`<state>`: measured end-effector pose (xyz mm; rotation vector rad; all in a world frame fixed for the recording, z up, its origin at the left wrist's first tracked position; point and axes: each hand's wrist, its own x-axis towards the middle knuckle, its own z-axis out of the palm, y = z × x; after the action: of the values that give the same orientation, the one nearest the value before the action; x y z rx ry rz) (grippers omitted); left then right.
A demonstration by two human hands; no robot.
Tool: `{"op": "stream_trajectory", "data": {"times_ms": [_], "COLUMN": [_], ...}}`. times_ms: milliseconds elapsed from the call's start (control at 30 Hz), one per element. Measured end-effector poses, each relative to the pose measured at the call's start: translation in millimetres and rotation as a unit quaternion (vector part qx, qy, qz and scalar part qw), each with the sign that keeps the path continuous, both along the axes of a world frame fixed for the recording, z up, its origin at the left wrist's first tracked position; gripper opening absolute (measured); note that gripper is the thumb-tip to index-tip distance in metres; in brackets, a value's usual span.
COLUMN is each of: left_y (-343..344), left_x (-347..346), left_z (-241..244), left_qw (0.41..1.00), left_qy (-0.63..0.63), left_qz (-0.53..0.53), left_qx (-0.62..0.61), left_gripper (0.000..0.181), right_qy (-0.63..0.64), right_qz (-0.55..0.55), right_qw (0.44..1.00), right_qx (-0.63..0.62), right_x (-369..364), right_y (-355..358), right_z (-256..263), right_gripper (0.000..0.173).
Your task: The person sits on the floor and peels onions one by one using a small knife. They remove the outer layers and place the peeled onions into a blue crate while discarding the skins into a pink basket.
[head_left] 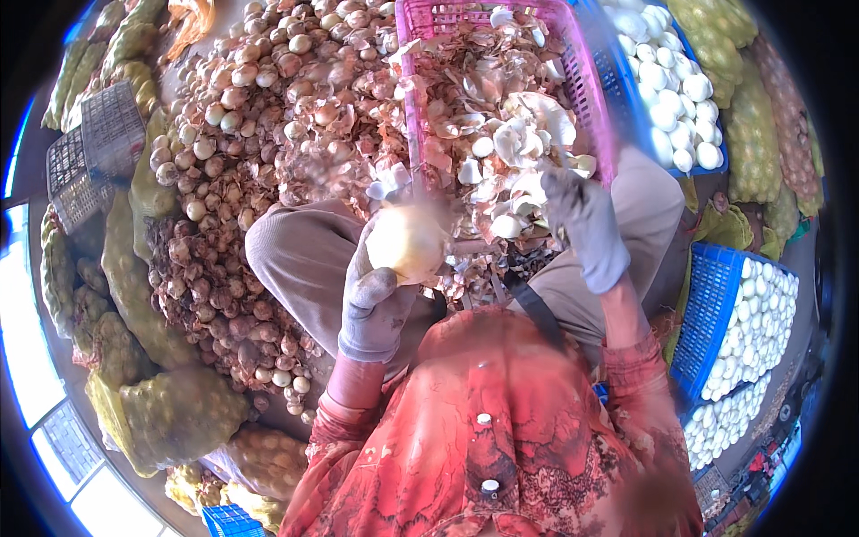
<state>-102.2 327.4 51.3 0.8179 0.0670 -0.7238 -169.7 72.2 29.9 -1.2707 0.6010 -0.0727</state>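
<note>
My gloved left hand (379,302) is closed around a large pale onion (406,243), held above my lap. To its right, my gloved right hand (585,218) hovers by the near right part of a pink plastic crate (411,127); something thin and blurred shows at its fingertips, and I cannot tell what it is. Dry onion skins and white peeled layers (517,144) heap up in the crate. A small peeled onion (506,227) lies among the scraps at the near side, between my hands.
A large pile of unpeeled onions (235,97) spreads at the left. Blue crates (698,315) of peeled white onions stand at the right. Filled mesh sacks (181,409) line both sides. Grey crates (111,134) stand at the far left.
</note>
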Motion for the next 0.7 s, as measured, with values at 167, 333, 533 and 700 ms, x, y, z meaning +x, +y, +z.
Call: {"op": "stream_trajectory", "data": {"times_ms": [167, 333, 533, 700], "left_y": [-6.6, -21.1, -9.4, -10.6], "left_x": [-5.9, -25.5, -36.5, -51.0], "left_z": [-7.0, 6.7, 0.3, 5.8], "left_qw": [0.995, 0.995, 0.995, 0.996], "left_qy": [0.080, 0.097, 0.096, 0.082], "left_qz": [0.014, 0.027, -0.030, -0.026], "left_qx": [-0.060, -0.017, 0.019, 0.001], "left_gripper": [0.076, 0.075, 0.088, 0.091], "right_qy": [-0.100, -0.140, -0.065, -0.109], "right_qz": [0.141, 0.162, 0.202, 0.231], "right_qw": [0.924, 0.871, 0.894, 0.869], "right_qx": [-0.340, -0.442, -0.395, -0.423], "right_x": [-21.6, -18.2, -23.1, -34.4], "right_y": [47.7, 70.9, 72.1, 69.4], "right_z": [49.5, 55.8, 45.8, 22.2], "right_gripper": [0.030, 0.034, 0.045, 0.043]}}
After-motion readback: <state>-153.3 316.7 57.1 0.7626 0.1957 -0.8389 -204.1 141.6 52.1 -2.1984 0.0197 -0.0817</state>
